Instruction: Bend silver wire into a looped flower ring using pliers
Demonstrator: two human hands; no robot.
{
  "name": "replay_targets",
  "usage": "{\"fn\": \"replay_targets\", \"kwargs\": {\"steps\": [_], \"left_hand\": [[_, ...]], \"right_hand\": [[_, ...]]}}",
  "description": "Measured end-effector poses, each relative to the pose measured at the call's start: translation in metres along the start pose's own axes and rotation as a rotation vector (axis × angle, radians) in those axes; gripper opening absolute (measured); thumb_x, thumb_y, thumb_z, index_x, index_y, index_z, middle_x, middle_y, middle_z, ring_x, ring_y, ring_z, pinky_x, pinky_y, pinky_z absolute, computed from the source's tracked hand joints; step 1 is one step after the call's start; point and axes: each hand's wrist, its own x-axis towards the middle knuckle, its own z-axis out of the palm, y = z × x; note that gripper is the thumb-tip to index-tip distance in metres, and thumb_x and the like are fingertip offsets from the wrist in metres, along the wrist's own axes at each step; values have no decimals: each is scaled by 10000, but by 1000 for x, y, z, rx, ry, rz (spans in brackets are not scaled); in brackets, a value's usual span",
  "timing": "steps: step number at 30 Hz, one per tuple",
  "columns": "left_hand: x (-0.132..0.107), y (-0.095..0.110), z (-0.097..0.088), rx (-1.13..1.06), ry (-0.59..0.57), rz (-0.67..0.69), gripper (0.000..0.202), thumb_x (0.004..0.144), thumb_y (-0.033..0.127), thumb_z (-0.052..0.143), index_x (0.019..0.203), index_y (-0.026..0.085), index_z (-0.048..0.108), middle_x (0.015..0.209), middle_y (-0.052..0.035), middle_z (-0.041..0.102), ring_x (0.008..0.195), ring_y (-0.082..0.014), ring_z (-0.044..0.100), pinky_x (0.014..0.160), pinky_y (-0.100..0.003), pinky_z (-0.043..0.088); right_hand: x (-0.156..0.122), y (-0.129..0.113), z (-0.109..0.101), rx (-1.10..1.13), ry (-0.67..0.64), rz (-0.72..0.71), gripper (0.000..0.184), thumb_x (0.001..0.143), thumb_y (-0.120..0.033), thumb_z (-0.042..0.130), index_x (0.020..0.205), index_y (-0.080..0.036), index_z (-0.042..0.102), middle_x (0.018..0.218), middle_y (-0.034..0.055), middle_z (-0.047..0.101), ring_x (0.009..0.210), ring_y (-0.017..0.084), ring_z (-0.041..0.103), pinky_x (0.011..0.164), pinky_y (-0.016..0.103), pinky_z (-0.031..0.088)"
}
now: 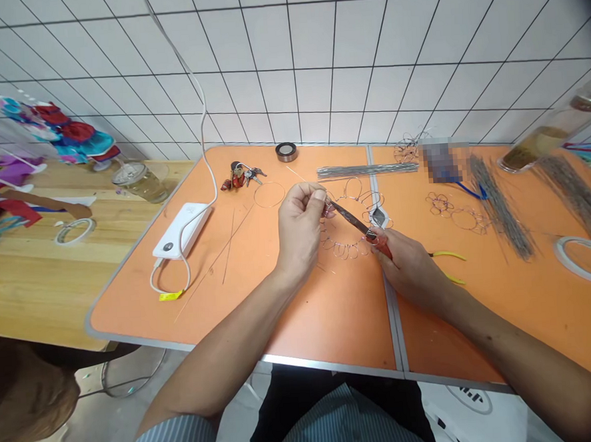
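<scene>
My left hand (300,229) is closed in a pinch on a looped wire frame (350,244), a ring of small petal-shaped loops held just above the orange table (306,314). My right hand (408,267) grips red-handled pliers (358,225), whose dark jaws point up-left and meet the wire at my left fingertips. A single wire ring (268,194) lies on the table just left of my left hand.
A white power bank (182,229) with its cable lies at the left. Keys (240,176) and a tape roll (286,151) sit at the back. Bundles of straight wire (367,170) and finished wire loops (455,214) lie to the right, with yellow-handled pliers (448,265) and a tape ring (585,258).
</scene>
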Motion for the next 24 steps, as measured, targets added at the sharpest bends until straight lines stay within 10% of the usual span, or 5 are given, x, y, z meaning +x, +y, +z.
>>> {"fn": "replay_targets", "kwargs": {"steps": [24], "left_hand": [[-1,1,0,14,-5,6,190,1028,305,753,894,215,652,821,9,628,692,-121,610,732,-284,526]], "right_hand": [[1,4,2,18,-4,-38,299,1172,-419,441,946,-269,566,879,57,695,833,259,642,759,361,491]]}}
